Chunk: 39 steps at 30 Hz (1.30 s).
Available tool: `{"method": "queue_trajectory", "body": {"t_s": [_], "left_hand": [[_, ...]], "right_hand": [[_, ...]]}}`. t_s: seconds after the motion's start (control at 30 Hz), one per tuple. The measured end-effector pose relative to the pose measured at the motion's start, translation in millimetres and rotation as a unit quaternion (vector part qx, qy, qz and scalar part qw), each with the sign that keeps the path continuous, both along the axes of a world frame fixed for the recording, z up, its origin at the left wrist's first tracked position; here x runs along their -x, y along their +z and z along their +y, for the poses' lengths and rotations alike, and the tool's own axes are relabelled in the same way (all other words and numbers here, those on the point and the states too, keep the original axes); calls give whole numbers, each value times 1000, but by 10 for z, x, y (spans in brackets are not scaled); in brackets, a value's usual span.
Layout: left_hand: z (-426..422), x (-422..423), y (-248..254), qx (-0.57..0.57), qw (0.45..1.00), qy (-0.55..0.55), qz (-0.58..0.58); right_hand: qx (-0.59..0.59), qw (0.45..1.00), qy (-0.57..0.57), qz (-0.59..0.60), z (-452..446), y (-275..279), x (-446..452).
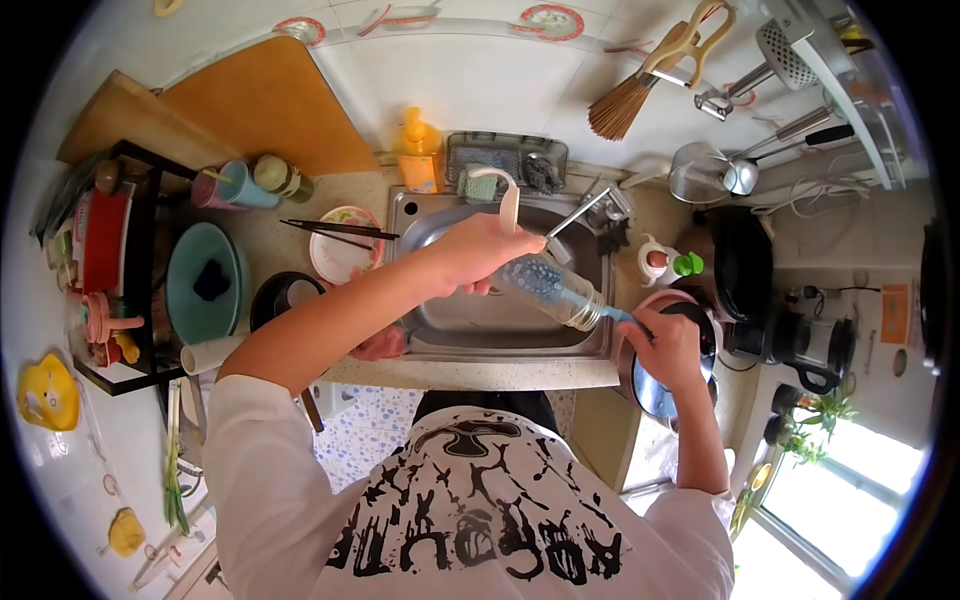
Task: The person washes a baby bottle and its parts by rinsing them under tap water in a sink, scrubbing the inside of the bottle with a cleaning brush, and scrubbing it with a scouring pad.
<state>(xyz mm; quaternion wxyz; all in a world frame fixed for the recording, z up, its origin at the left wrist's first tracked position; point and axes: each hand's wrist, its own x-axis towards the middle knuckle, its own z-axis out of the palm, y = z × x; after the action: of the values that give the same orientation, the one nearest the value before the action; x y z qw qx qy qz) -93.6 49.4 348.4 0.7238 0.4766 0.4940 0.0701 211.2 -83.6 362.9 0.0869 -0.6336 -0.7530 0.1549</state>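
Over the steel sink [430, 335], a clear glass jar [585, 312] lies tilted on its side in the air, its mouth towards the right. My left hand [480, 252] is closed around the jar's base end. A blue brush [548, 282] is inside the jar, and its blue handle comes out of the mouth. My right hand [665, 345] is closed on that handle, above a metal pot [655, 385]. The faucet [605, 208] stands just behind the jar. A curved pale strip [510, 200] rises beside my left hand; what it belongs to is unclear.
Behind the sink stand an orange soap bottle [418, 155] and a wire rack [505, 152]. To the left are a plate with chopsticks [343, 255] and a teal basin [185, 290]. A green-capped bottle [655, 262] and a black pan [745, 262] are to the right.
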Motion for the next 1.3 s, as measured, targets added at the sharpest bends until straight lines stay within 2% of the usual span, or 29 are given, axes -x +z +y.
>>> {"method": "queue_trajectory", "body": {"t_s": [0.13, 0.17, 0.27, 0.3, 0.4, 0.53, 0.73, 0.83, 0.93, 0.97, 1.07, 1.1, 1.2, 1.3], "left_hand": [[43, 25, -110, 8, 1000, 9, 2], [50, 21, -135, 14, 1000, 7, -2], [65, 58, -141, 19, 1000, 11, -13], [64, 67, -107, 12, 1000, 18, -20], [95, 100, -105, -3, 999, 31, -29], [132, 239, -216, -1, 997, 63, -32], [-18, 389, -489, 17, 990, 111, -85], [-91, 423, -556, 30, 983, 157, -92], [-186, 414, -637, 39, 971, 211, -102], [-208, 421, -680, 48, 967, 223, -113], [-252, 454, -820, 73, 950, 273, -133], [-270, 457, -858, 81, 942, 299, -132], [-314, 519, -1121, 110, 921, 340, -152], [-414, 546, -1147, 131, 918, 331, -176]], "right_hand": [[43, 988, 146, -15, -41, 213, 18], [49, 986, 146, 64, -66, 178, -40], [134, 948, 47, 284, -117, -18, -233], [94, 930, 32, 353, -165, -187, -247], [193, 879, -110, 422, -247, -368, -342], [225, 847, -183, 445, -283, -456, -391], [208, 913, -193, 291, -351, -110, -347], [219, 921, -192, 260, -422, 11, -490], [147, 935, -163, 279, -463, 294, -465], [119, 935, -146, 302, -514, 307, -519], [77, 882, -140, 444, -577, 455, -587], [124, 868, -168, 451, -583, 577, -655], [114, 809, -36, 576, -506, 556, -882], [12, 778, -36, 626, -336, 692, -558]]}}
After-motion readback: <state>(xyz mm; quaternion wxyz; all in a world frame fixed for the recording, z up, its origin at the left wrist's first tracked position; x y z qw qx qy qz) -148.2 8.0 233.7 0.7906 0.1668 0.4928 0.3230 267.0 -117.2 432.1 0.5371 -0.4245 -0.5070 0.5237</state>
